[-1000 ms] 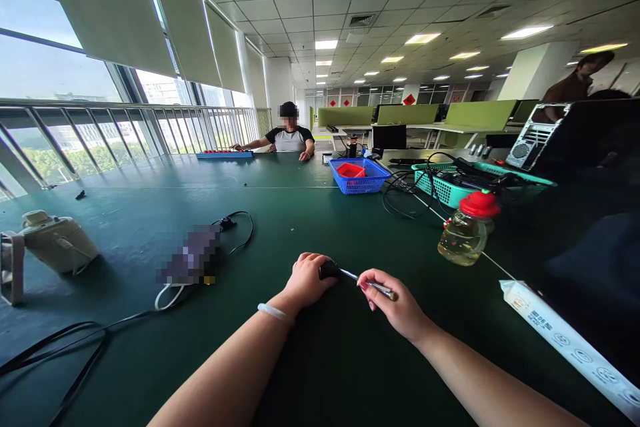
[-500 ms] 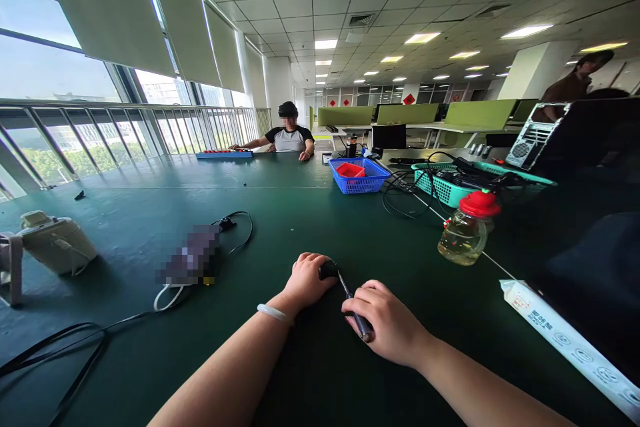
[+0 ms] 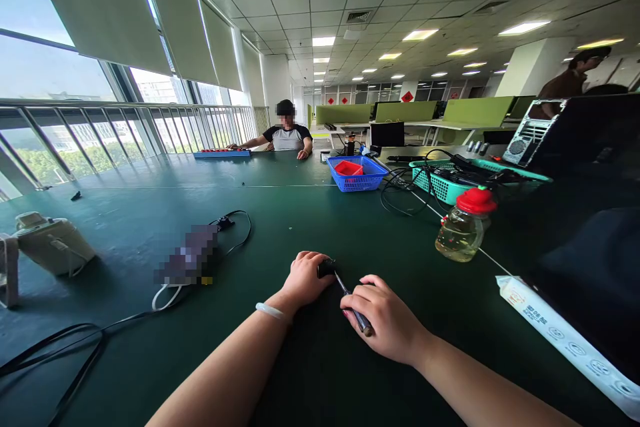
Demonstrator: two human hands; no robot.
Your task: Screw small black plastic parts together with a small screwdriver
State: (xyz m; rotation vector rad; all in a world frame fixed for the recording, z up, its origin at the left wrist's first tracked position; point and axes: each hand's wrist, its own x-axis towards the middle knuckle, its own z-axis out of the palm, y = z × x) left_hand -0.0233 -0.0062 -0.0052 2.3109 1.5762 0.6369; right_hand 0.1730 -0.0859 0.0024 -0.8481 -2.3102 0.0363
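Near the middle of the dark green tabletop, my left hand is closed around a small black object, mostly covered by the fingers, so its kind cannot be told. A white bracelet circles my left wrist. My right hand grips a screwdriver by its dark handle. The metal shaft slants up and left, its tip at the black object; whether it sits in a screw is too small to see.
Right of my hands stand a red-lidded bottle and a long white package. Beyond are a blue basket and a teal basket with cables. To the left lie a blurred device and a beige bag. A person sits opposite.
The camera view has shifted slightly, moving the scene a little left and up. Both hands keep their hold, and the screwdriver tip stays at the black object.
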